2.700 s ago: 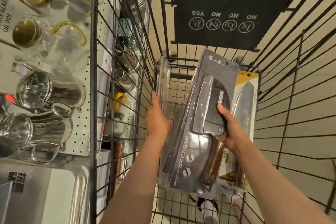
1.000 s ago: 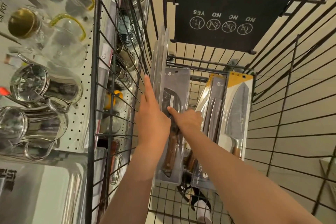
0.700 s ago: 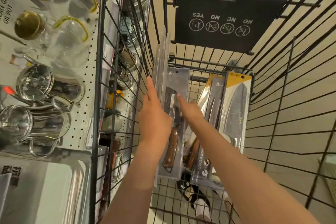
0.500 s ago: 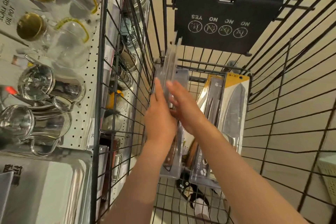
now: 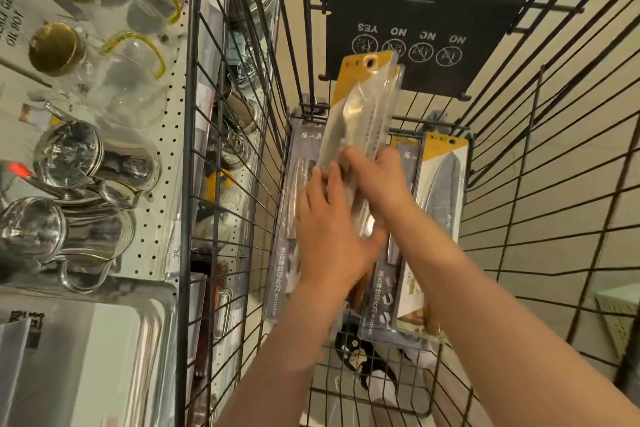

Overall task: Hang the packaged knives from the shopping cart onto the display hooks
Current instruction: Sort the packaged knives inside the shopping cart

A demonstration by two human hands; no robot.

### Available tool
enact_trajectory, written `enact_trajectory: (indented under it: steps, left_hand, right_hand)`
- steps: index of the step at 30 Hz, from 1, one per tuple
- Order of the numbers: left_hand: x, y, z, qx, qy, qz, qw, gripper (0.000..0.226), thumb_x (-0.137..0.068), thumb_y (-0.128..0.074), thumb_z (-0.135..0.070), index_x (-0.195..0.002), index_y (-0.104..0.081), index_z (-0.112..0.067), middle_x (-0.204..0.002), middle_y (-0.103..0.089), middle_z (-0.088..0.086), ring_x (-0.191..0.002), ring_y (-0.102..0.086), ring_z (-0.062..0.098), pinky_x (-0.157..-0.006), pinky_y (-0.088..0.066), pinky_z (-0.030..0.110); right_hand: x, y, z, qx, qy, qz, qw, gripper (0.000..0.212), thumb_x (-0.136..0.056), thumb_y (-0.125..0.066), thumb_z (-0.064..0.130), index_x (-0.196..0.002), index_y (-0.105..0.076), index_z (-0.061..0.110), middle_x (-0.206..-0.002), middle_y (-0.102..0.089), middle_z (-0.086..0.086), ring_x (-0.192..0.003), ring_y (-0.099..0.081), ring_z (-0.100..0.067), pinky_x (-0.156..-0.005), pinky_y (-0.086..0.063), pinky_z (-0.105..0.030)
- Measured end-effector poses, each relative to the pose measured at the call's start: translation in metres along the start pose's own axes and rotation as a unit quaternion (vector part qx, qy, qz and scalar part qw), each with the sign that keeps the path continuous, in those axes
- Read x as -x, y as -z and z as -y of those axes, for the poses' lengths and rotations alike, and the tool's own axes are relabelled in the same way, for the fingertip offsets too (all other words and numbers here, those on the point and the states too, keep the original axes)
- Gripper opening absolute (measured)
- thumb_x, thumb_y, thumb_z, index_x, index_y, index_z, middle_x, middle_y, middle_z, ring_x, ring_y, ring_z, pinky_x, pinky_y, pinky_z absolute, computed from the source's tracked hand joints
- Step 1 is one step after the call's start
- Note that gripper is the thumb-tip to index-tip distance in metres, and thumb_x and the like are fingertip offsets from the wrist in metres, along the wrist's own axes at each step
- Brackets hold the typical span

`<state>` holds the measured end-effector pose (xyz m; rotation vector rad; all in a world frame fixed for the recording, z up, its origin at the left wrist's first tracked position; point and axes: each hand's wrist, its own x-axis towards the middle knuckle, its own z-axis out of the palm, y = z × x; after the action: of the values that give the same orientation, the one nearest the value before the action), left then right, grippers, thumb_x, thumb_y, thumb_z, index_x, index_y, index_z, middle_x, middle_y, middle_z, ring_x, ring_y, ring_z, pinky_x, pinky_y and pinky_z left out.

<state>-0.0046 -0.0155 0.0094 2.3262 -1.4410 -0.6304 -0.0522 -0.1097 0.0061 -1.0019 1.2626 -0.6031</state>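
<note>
A yellow-topped packaged knife [image 5: 360, 114] with a hang hole is lifted upright inside the black wire shopping cart [image 5: 540, 184]. My right hand [image 5: 377, 180] grips its lower part, fingers curled over the front. My left hand [image 5: 329, 236] holds the same pack from the left, thumb wrapped under it. A grey packaged knife [image 5: 291, 218] leans at the cart's left wall. Further packs, grey [image 5: 388, 288] and yellow-topped [image 5: 443, 191], stand to the right. No display hooks show clearly.
A pegboard shelf [image 5: 156, 191] at left carries steel pots [image 5: 86, 163] and glass oil pots with gold lids [image 5: 59, 48]. Steel trays [image 5: 86, 357] lie lower left. A black warning flap [image 5: 422, 28] hangs on the cart's far end. My feet show below the cart floor.
The grey cleaver pack held earlier went back into the cart. Both hands then closed on a pack by the left wall and raised the yellow-topped pack above the others.
</note>
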Motion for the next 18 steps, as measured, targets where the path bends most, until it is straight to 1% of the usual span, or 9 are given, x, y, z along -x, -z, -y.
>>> enact_trajectory:
  steps: [3,5,6,7,8,10,12,16,18]
  left_hand:
    - [-0.008,0.015,0.012,0.148,0.004,-0.016,0.989,0.060,-0.074,-0.050,-0.059,-0.124,-0.049,-0.025,-0.125,-0.046,-0.001,-0.118,-0.042,0.018,-0.102,-0.038,0.036]
    - [-0.020,0.019,0.021,0.234,0.094,-0.030,0.967,0.050,-0.079,-0.057,-0.058,-0.116,-0.051,-0.025,-0.121,-0.047,-0.003,-0.116,-0.046,0.015,-0.096,-0.039,0.031]
    - [-0.027,0.021,0.024,0.288,0.154,0.012,0.945,0.054,-0.080,-0.060,-0.057,-0.120,-0.052,-0.021,-0.124,-0.050,0.000,-0.116,-0.050,0.015,-0.093,-0.042,0.029]
    - [-0.034,0.021,0.027,0.376,0.204,0.086,0.900,0.061,-0.079,-0.058,-0.058,-0.124,-0.054,-0.017,-0.124,-0.056,0.002,-0.113,-0.057,0.014,-0.086,-0.047,0.026]
    - [-0.038,0.020,0.027,0.476,0.235,0.171,0.830,0.066,-0.076,-0.055,-0.059,-0.126,-0.055,-0.016,-0.121,-0.062,0.004,-0.108,-0.063,0.014,-0.080,-0.052,0.025]
    - [-0.042,0.015,0.031,0.573,0.263,0.270,0.727,0.065,-0.070,-0.055,-0.058,-0.122,-0.059,-0.019,-0.113,-0.070,0.005,-0.105,-0.067,0.020,-0.082,-0.056,0.035]
    - [-0.042,0.011,0.032,0.555,0.269,0.297,0.729,0.056,-0.069,-0.062,-0.051,-0.114,-0.063,-0.017,-0.108,-0.072,0.005,-0.101,-0.067,0.020,-0.090,-0.053,0.040]
    - [-0.039,0.005,0.030,0.539,0.223,0.265,0.767,0.013,-0.086,-0.061,-0.026,-0.096,-0.064,-0.018,-0.084,-0.076,-0.004,-0.081,-0.071,0.012,-0.073,-0.057,0.028]
    - [-0.039,0.002,0.027,0.549,0.212,0.249,0.769,0.013,-0.085,-0.062,-0.023,-0.096,-0.064,-0.018,-0.085,-0.076,-0.003,-0.082,-0.072,0.014,-0.074,-0.057,0.031]
  right_hand:
    - [-0.008,0.019,0.001,-0.018,-0.020,0.027,0.999,0.009,-0.087,-0.059,0.008,-0.081,-0.064,0.013,-0.076,-0.067,-0.003,-0.071,-0.065,-0.015,-0.067,-0.053,-0.030]
    - [-0.009,0.028,0.001,-0.036,-0.041,0.041,0.998,0.008,-0.086,-0.060,0.010,-0.092,-0.066,0.010,-0.087,-0.071,-0.008,-0.082,-0.068,-0.021,-0.076,-0.054,-0.033]
    - [-0.008,0.032,0.002,-0.043,-0.053,0.053,0.996,0.011,-0.085,-0.061,0.013,-0.095,-0.066,0.010,-0.092,-0.071,-0.010,-0.086,-0.069,-0.024,-0.080,-0.055,-0.036]
    - [-0.008,0.035,0.003,-0.060,-0.062,0.066,0.994,0.011,-0.085,-0.060,0.014,-0.095,-0.065,0.011,-0.093,-0.071,-0.010,-0.087,-0.069,-0.024,-0.082,-0.055,-0.038]
    - [-0.007,0.038,0.005,-0.083,-0.074,0.079,0.991,0.010,-0.088,-0.056,0.012,-0.094,-0.064,0.014,-0.091,-0.071,-0.008,-0.083,-0.070,-0.021,-0.081,-0.056,-0.037]
    - [-0.008,0.041,0.004,-0.129,-0.099,0.101,0.981,0.013,-0.091,-0.050,0.009,-0.095,-0.061,0.015,-0.088,-0.069,-0.006,-0.077,-0.069,-0.016,-0.078,-0.057,-0.036]
    - [-0.010,0.046,0.002,-0.149,-0.118,0.127,0.973,0.015,-0.088,-0.053,0.014,-0.101,-0.060,0.013,-0.088,-0.070,-0.006,-0.078,-0.069,-0.018,-0.075,-0.059,-0.036]
    - [-0.012,0.052,-0.002,-0.177,-0.152,0.155,0.960,0.038,-0.090,-0.050,0.016,-0.126,-0.051,0.003,-0.094,-0.070,-0.009,-0.083,-0.070,-0.019,-0.067,-0.057,-0.032]
    - [-0.013,0.054,-0.004,-0.160,-0.146,0.122,0.969,0.048,-0.087,-0.055,0.017,-0.132,-0.047,0.002,-0.106,-0.067,-0.014,-0.092,-0.068,-0.024,-0.070,-0.057,-0.033]
